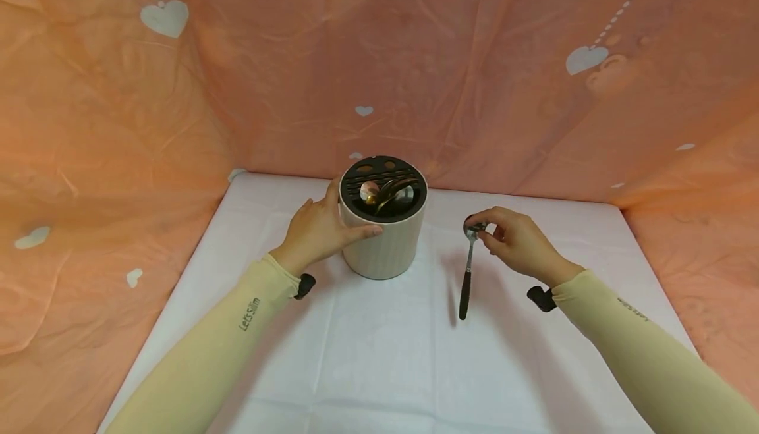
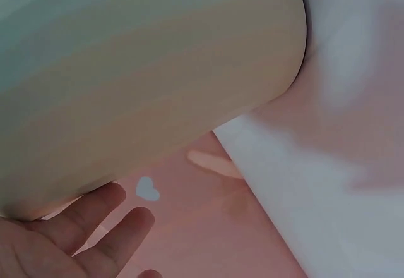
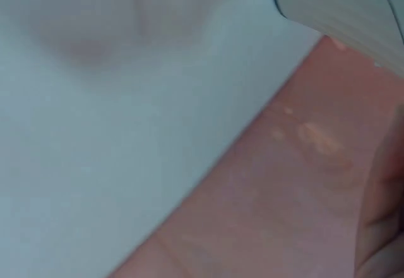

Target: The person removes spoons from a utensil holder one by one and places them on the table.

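Observation:
My left hand (image 1: 320, 226) holds a cream cylindrical utensil holder (image 1: 385, 249) at its upper left side, the thumb across the front. In the left wrist view, fingers (image 2: 95, 208) lie along the wall of the holder. Several spoon heads (image 1: 388, 195), silver and gold-toned, show in the wide opening of its black slotted lid (image 1: 373, 167). To the right of the holder, my right hand (image 1: 516, 240) pinches a spoon (image 1: 466, 289) by its metal head, the dark handle hanging down above the cloth. Only a blurred edge of that hand shows in the right wrist view.
A white cloth (image 1: 367, 361) covers the table. Orange-pink fabric (image 1: 439, 78) with pale hearts hangs behind it and at both sides. The holder stands near the back edge of the table.

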The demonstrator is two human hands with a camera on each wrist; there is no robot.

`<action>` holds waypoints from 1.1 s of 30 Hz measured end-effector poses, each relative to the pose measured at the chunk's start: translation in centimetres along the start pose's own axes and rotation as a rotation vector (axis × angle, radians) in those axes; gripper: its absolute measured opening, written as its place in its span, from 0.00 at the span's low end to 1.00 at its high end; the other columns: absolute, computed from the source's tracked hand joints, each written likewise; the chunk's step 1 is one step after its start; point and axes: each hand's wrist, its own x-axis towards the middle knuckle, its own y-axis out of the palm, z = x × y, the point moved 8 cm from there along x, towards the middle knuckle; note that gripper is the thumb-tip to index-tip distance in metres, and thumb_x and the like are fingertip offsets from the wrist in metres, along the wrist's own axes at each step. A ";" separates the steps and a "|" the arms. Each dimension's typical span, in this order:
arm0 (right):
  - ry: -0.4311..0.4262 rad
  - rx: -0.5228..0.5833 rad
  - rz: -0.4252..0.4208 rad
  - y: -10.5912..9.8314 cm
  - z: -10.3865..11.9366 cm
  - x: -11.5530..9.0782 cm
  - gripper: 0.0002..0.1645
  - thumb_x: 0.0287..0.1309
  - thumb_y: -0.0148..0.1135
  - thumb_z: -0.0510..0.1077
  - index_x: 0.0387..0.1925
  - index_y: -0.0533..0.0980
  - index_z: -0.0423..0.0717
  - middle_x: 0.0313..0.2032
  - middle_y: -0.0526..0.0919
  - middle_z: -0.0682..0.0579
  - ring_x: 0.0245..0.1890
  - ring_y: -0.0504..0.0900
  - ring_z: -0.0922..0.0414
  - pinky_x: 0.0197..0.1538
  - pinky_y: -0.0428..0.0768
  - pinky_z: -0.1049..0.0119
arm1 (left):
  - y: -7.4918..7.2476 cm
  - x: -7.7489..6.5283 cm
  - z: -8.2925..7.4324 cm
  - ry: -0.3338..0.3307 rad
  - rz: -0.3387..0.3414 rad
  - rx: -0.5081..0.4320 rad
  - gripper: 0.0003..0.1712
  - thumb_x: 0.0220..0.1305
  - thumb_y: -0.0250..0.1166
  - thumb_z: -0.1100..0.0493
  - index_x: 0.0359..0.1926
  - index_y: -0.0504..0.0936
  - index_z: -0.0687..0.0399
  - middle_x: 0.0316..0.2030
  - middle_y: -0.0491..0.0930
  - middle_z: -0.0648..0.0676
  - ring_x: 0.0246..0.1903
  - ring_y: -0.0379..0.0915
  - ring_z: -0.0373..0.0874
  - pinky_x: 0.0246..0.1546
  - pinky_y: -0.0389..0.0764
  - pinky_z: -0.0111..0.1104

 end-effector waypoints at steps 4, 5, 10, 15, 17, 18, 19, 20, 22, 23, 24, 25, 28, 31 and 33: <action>0.085 0.034 0.100 2.3 -1.3 0.2 0.20 0.62 0.64 0.31 0.50 0.82 0.55 0.42 0.84 0.59 0.17 0.75 0.61 0.22 0.74 0.65 | 0.0 0.0 0.1 0.004 -0.001 0.002 0.74 0.43 0.59 0.13 0.80 0.41 0.46 0.49 0.82 0.64 0.52 0.79 0.57 0.67 0.55 0.54; 0.105 0.046 0.119 2.9 -1.6 0.3 0.19 0.62 0.64 0.32 0.50 0.81 0.55 0.43 0.84 0.58 0.17 0.76 0.60 0.22 0.75 0.65 | 0.0 0.0 0.1 0.002 -0.001 0.001 0.74 0.43 0.59 0.13 0.80 0.41 0.45 0.49 0.82 0.64 0.51 0.79 0.57 0.67 0.56 0.54; 0.194 0.113 0.185 5.0 -2.9 0.8 0.17 0.65 0.61 0.35 0.50 0.81 0.56 0.43 0.84 0.55 0.19 0.80 0.50 0.24 0.77 0.62 | 0.0 0.0 0.1 -0.002 -0.004 0.002 0.74 0.43 0.60 0.13 0.79 0.43 0.48 0.47 0.83 0.64 0.51 0.79 0.57 0.67 0.57 0.53; 0.263 0.168 0.223 6.7 -3.9 1.2 0.16 0.66 0.60 0.34 0.50 0.81 0.55 0.40 0.84 0.54 0.19 0.78 0.49 0.25 0.77 0.62 | 0.1 0.1 0.1 0.008 -0.012 -0.003 0.75 0.41 0.59 0.13 0.79 0.45 0.50 0.51 0.82 0.62 0.53 0.78 0.59 0.66 0.58 0.55; 0.272 0.193 0.227 7.2 -4.2 1.5 0.16 0.66 0.59 0.34 0.50 0.81 0.53 0.40 0.83 0.52 0.18 0.76 0.52 0.26 0.77 0.63 | 0.0 0.1 0.1 0.006 -0.017 -0.003 0.75 0.40 0.59 0.12 0.79 0.46 0.51 0.52 0.82 0.61 0.53 0.77 0.61 0.64 0.61 0.55; 0.275 0.203 0.229 7.5 -4.3 1.6 0.16 0.66 0.59 0.33 0.50 0.81 0.53 0.40 0.82 0.51 0.18 0.75 0.54 0.26 0.77 0.63 | 0.0 0.1 0.1 0.005 -0.018 -0.003 0.75 0.40 0.59 0.12 0.79 0.46 0.51 0.52 0.82 0.61 0.53 0.77 0.61 0.64 0.61 0.55; 0.276 0.213 0.229 7.7 -4.4 1.7 0.16 0.66 0.58 0.33 0.50 0.81 0.52 0.40 0.82 0.51 0.18 0.74 0.55 0.26 0.77 0.63 | 0.0 0.1 0.1 0.006 -0.019 -0.002 0.75 0.40 0.59 0.12 0.79 0.46 0.51 0.52 0.82 0.61 0.53 0.77 0.62 0.64 0.61 0.55; 0.274 0.219 0.230 8.0 -4.5 1.9 0.16 0.66 0.58 0.32 0.50 0.81 0.51 0.40 0.82 0.50 0.18 0.74 0.55 0.26 0.77 0.64 | 0.0 0.1 0.1 0.007 -0.021 0.001 0.75 0.40 0.59 0.12 0.78 0.46 0.51 0.52 0.82 0.61 0.53 0.77 0.62 0.64 0.61 0.55; 0.276 0.223 0.226 8.4 -4.7 2.1 0.16 0.65 0.58 0.32 0.49 0.81 0.51 0.41 0.82 0.50 0.20 0.76 0.55 0.26 0.77 0.64 | -0.1 0.2 0.0 0.013 -0.023 0.002 0.75 0.41 0.59 0.12 0.79 0.46 0.51 0.54 0.81 0.61 0.53 0.76 0.62 0.64 0.61 0.55; 0.279 0.227 0.223 8.6 -4.9 2.2 0.16 0.65 0.58 0.32 0.48 0.81 0.51 0.41 0.83 0.50 0.20 0.76 0.55 0.27 0.78 0.63 | -0.1 0.2 -0.1 0.017 -0.022 0.003 0.75 0.42 0.59 0.13 0.79 0.45 0.52 0.54 0.81 0.62 0.54 0.77 0.60 0.65 0.59 0.56; 0.280 0.228 0.221 8.8 -5.0 2.3 0.16 0.65 0.57 0.31 0.48 0.81 0.51 0.41 0.82 0.49 0.21 0.77 0.54 0.27 0.78 0.63 | -0.1 0.2 -0.1 0.020 -0.021 0.004 0.74 0.42 0.59 0.13 0.79 0.45 0.52 0.55 0.80 0.62 0.55 0.76 0.59 0.65 0.59 0.56; 0.283 0.232 0.219 8.9 -5.1 2.4 0.16 0.64 0.57 0.31 0.48 0.81 0.50 0.40 0.82 0.48 0.22 0.77 0.54 0.28 0.79 0.63 | -0.1 0.2 -0.1 0.023 -0.020 0.005 0.74 0.43 0.59 0.13 0.79 0.44 0.51 0.55 0.80 0.62 0.55 0.76 0.59 0.65 0.59 0.56; 0.279 0.232 0.213 9.5 -5.5 2.5 0.16 0.63 0.57 0.30 0.47 0.81 0.48 0.39 0.81 0.47 0.23 0.78 0.55 0.30 0.80 0.64 | -0.1 0.2 -0.1 0.019 -0.018 0.007 0.74 0.43 0.60 0.14 0.79 0.44 0.52 0.54 0.81 0.63 0.55 0.77 0.58 0.64 0.59 0.56; 0.261 0.214 0.205 9.9 -5.8 2.7 0.17 0.61 0.56 0.29 0.47 0.80 0.46 0.37 0.81 0.47 0.25 0.79 0.56 0.30 0.80 0.65 | 0.0 0.2 0.0 0.011 -0.015 0.009 0.74 0.43 0.60 0.14 0.79 0.44 0.52 0.53 0.81 0.63 0.55 0.77 0.58 0.64 0.59 0.56; 0.252 0.198 0.195 10.1 -6.0 2.7 0.17 0.60 0.56 0.29 0.47 0.80 0.45 0.36 0.81 0.48 0.25 0.78 0.57 0.30 0.79 0.65 | 0.0 0.2 0.0 0.008 -0.016 0.013 0.74 0.43 0.60 0.13 0.79 0.45 0.52 0.54 0.80 0.63 0.55 0.76 0.59 0.65 0.59 0.56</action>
